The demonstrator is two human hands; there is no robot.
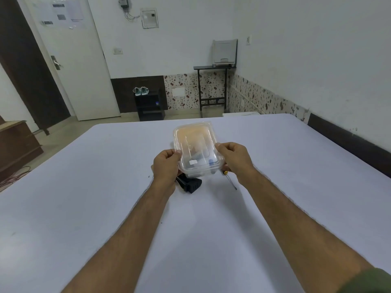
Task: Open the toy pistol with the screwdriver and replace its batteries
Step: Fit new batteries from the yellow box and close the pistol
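Observation:
A clear plastic box with a lid is lifted above the white table, tilted toward me. My left hand grips its left edge and my right hand grips its right edge. Small items, one white and one blue, show blurred through the plastic. Under the box lies the black toy pistol, mostly hidden by the box and my left hand. A thin screwdriver with a yellow handle end lies on the table just below my right hand.
The table's far edge is just behind the box; a dark ledge runs along its right side. Beyond stand a black shelf with shoes, a small black desk and a white door.

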